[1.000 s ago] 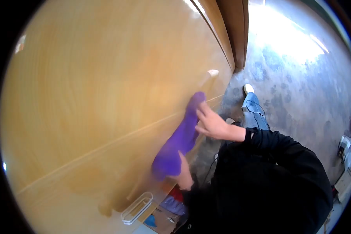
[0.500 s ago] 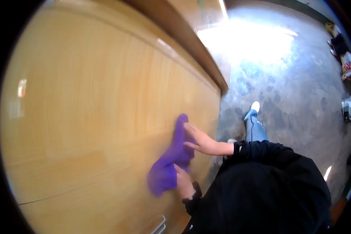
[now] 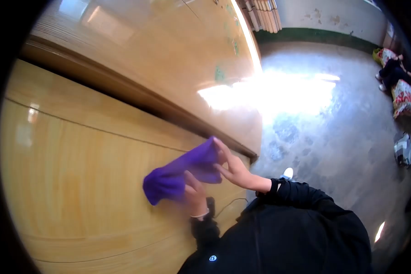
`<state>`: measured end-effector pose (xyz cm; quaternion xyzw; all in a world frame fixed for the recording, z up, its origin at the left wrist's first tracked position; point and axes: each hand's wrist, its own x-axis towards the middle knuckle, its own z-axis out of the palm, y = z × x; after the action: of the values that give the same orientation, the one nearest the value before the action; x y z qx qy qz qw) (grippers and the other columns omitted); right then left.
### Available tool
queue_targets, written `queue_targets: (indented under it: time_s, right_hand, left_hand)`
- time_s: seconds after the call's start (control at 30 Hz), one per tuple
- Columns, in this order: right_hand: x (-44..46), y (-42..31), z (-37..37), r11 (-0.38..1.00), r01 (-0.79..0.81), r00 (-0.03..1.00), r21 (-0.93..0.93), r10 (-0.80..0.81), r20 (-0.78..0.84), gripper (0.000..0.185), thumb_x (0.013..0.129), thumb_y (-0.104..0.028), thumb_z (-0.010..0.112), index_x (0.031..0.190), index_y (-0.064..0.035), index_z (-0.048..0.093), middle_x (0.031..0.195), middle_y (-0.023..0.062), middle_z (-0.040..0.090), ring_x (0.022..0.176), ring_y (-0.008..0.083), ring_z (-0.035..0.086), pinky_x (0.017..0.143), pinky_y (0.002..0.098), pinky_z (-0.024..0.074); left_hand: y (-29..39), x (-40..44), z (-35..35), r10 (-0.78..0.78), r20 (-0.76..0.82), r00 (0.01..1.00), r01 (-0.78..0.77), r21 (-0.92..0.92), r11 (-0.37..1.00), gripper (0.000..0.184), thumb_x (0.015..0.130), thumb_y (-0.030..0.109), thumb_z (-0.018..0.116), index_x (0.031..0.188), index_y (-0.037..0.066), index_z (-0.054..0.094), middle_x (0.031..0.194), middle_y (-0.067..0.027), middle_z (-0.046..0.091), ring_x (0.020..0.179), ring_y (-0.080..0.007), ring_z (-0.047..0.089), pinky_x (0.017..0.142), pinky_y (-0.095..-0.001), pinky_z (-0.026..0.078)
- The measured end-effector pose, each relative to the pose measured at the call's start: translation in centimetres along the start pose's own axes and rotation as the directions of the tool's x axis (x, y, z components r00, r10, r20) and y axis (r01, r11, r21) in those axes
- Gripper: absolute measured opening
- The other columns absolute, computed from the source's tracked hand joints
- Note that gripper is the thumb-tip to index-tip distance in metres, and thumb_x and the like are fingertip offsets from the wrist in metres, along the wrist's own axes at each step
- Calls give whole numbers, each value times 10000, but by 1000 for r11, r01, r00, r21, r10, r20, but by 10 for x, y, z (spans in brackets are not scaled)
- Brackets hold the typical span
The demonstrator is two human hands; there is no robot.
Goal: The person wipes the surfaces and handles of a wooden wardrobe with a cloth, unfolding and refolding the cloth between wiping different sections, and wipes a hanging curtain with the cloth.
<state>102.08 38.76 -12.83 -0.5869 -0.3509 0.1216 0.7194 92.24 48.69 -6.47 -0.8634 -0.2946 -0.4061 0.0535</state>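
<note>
A purple cloth (image 3: 171, 179) is stretched between my two hands above the yellow wood-grain surface (image 3: 91, 169). My right hand (image 3: 235, 170) pinches its upper right corner, fingertips at the edge. At the cloth's lower side is my left hand (image 3: 195, 194), its fingers closed on the fabric and a little blurred by motion. The far left part of the cloth bunches and hangs loose. Whether its underside touches the wood, I cannot tell.
A dark-edged wooden ledge (image 3: 137, 107) runs beside the surface, with a higher glossy panel (image 3: 137, 50) beyond it. To the right lies a grey concrete floor (image 3: 301, 137) with bright glare. Patterned bags (image 3: 405, 98) and a seated person's dark-clothed legs (image 3: 392, 72) are at the far right.
My view has turned, bringing more of the ledge and upper panel into sight. The cloth has gone from lying along the surface to being drawn out between my hands, nearer the ledge.
</note>
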Motion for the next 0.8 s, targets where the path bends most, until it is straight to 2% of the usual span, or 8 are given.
queue_targets:
  time_s: [0.1, 0.2, 0.3, 0.37, 0.47, 0.57, 0.67, 0.8]
  right_hand:
    - [46, -35, -63, 982, 163, 978, -100, -174, -116, 693, 784, 59, 549, 1386, -119, 257, 831, 122, 492, 715, 205, 533, 687, 307, 448]
    - [93, -57, -122, 871, 328, 904, -365, -402, -148, 585, 740, 116, 547, 1279, -88, 446, 841, 122, 512, 715, 228, 520, 694, 304, 440]
    - [132, -71, -177, 872, 284, 851, -399, -420, -313, 505, 725, 111, 582, 1193, -62, 506, 859, 107, 533, 728, 198, 533, 688, 287, 442]
    - [149, -68, -199, 875, 303, 829, -377, -437, -348, 461, 721, 112, 589, 1148, -49, 518, 845, 102, 537, 721, 191, 537, 686, 283, 447]
    - [173, -59, -218, 872, 326, 827, -365, -450, -338, 336, 720, 99, 602, 1024, -26, 534, 834, 106, 564, 712, 204, 570, 666, 292, 467]
    - [208, -48, -235, 790, 446, 832, -421, -539, -129, 294, 730, 78, 592, 998, -34, 543, 856, 131, 567, 766, 279, 591, 662, 329, 480]
    - [248, -34, -246, 719, 561, 790, -411, -614, 4, 267, 733, 65, 587, 978, -34, 554, 871, 118, 568, 772, 286, 592, 661, 329, 485]
    - [302, 5, -227, 782, 551, 834, -294, -525, 166, 208, 784, -19, 557, 989, -55, 554, 921, 119, 549, 843, 314, 558, 723, 356, 474]
  left_hand:
    - [33, 42, 7, -41, 41, 998, 43, -71, 997, 385, 924, 216, 468, 1124, -112, 463, 1113, -310, 514, 1023, -436, 480, 867, -422, 384]
    - [59, 86, 31, -35, -159, 987, 7, -170, 985, 383, 916, 227, 485, 1095, -111, 488, 1061, -304, 544, 971, -438, 511, 834, -427, 402]
    - [88, 112, 85, 47, -165, 985, -69, -126, 990, 382, 909, 235, 492, 1058, -116, 515, 1005, -300, 570, 913, -439, 540, 780, -417, 430]
    - [110, 130, 113, -203, 214, 955, 221, -66, 973, 360, 889, 199, 512, 1040, -128, 526, 993, -287, 588, 910, -409, 570, 785, -391, 449]
    - [167, 143, 81, -427, 284, 859, 488, -196, 851, 333, 861, 142, 532, 1040, -139, 520, 1016, -269, 594, 944, -358, 583, 825, -371, 453]
    - [136, 130, 126, -174, -61, 983, 149, -287, 946, 316, 845, 86, 550, 1071, -130, 507, 1034, -246, 595, 962, -306, 589, 861, -351, 444]
    - [80, 104, 188, -108, -517, 849, -36, -261, 965, 373, 861, 99, 567, 1128, -137, 458, 1075, -242, 570, 955, -284, 585, 869, -349, 447]
    - [119, 107, 168, -98, -482, 870, -123, -407, 905, 443, 856, 156, 609, 1107, -169, 442, 1080, -267, 552, 984, -261, 566, 865, -334, 452]
